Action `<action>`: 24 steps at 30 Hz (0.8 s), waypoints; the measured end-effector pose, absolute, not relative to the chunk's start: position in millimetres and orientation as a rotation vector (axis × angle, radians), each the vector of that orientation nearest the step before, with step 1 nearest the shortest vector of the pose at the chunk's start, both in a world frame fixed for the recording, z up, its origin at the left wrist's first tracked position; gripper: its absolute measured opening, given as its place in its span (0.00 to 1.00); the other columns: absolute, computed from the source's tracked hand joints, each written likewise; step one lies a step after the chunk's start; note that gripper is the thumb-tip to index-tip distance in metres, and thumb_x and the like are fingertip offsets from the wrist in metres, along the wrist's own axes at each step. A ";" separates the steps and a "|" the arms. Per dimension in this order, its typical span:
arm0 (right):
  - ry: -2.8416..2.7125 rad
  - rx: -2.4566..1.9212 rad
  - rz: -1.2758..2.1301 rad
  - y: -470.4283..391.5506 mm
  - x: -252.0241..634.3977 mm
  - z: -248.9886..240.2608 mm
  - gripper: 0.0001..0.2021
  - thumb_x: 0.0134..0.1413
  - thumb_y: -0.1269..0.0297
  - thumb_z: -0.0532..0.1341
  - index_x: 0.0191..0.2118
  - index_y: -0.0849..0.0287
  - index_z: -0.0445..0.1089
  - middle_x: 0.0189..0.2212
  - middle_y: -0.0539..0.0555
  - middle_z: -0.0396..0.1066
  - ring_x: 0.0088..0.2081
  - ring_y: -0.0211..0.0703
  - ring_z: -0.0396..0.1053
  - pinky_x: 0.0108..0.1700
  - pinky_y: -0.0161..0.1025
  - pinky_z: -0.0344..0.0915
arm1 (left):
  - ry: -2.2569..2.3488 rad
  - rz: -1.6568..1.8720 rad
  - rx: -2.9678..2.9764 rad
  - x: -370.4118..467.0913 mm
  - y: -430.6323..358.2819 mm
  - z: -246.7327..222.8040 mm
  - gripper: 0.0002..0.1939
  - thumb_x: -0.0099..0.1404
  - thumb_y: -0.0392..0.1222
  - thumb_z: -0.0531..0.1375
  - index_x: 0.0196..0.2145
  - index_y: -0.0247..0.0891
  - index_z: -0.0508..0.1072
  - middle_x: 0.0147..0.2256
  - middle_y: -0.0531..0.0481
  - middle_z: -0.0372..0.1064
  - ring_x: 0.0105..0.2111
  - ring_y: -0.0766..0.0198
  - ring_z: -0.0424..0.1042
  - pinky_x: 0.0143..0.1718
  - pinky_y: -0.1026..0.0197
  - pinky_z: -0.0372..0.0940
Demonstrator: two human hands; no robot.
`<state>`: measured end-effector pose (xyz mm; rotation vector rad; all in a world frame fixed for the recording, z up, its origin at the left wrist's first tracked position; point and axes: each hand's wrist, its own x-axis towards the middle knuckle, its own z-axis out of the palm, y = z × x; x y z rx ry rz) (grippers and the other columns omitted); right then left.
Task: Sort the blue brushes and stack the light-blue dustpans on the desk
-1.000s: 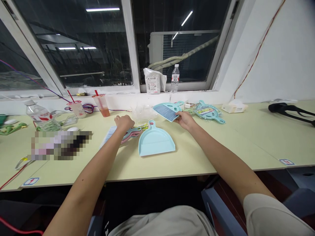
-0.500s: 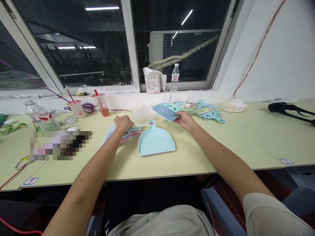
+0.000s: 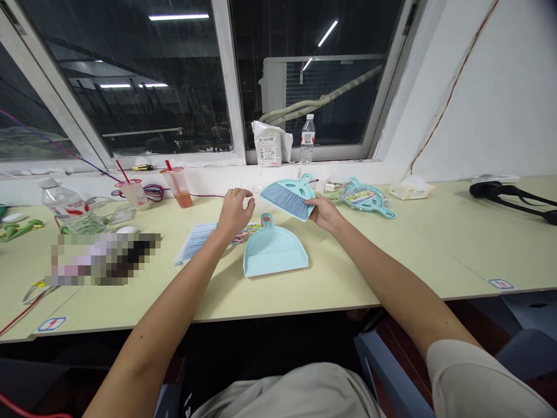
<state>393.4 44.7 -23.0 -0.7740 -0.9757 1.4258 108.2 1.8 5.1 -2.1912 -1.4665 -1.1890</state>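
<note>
the right hand [image 3: 322, 210] grips a small blue brush [image 3: 288, 197] by its lower edge, lifted above the table [image 3: 391, 255] near the back edge, bristles slanting down to the left. the left hand [image 3: 235, 210] hangs in the air just left of the brush, fingers loosely spread and holding nothing. a light blue dustpan [image 3: 274, 251] lies flat on the table below both hands. another brush [image 3: 198, 241] lies left of the dustpan. a packaged set [image 3: 368, 198] sits toward the back edge, to the right
</note>
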 end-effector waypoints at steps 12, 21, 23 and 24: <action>-1.464 -0.529 1.307 -9.0 344.5 -17.0 0.29 0.47 0.53 0.76 0.55 0.52 0.72 0.37 0.50 0.76 0.33 0.42 0.72 0.31 0.36 0.72 | -1.173 -0.702 -2.298 155.9 -36.8 49.7 0.18 0.74 0.53 0.55 0.49 0.42 0.79 0.44 0.38 0.71 0.48 0.45 0.69 0.51 0.44 0.60; -1.642 -0.561 1.191 -16.1 341.2 -10.8 0.38 0.52 0.35 0.68 0.61 0.56 0.70 0.34 0.51 0.73 0.32 0.42 0.69 0.27 0.35 0.66 | -1.154 -0.709 -2.374 136.7 -37.1 58.2 0.22 0.77 0.55 0.49 0.44 0.40 0.78 0.37 0.41 0.69 0.42 0.49 0.66 0.48 0.49 0.59; -1.661 -0.590 1.146 -13.7 339.9 -13.0 0.35 0.54 0.35 0.67 0.60 0.55 0.71 0.33 0.51 0.72 0.31 0.43 0.68 0.27 0.36 0.65 | -1.138 -0.779 -2.458 133.3 -35.1 61.5 0.21 0.77 0.54 0.49 0.40 0.40 0.77 0.35 0.43 0.69 0.41 0.51 0.67 0.48 0.51 0.60; -1.659 -0.606 1.106 -10.8 340.1 -15.1 0.33 0.55 0.37 0.66 0.57 0.55 0.72 0.33 0.51 0.72 0.32 0.43 0.68 0.29 0.37 0.66 | -1.141 -0.838 -2.504 131.8 -34.5 63.9 0.22 0.78 0.53 0.48 0.38 0.40 0.76 0.33 0.45 0.68 0.39 0.52 0.67 0.46 0.52 0.60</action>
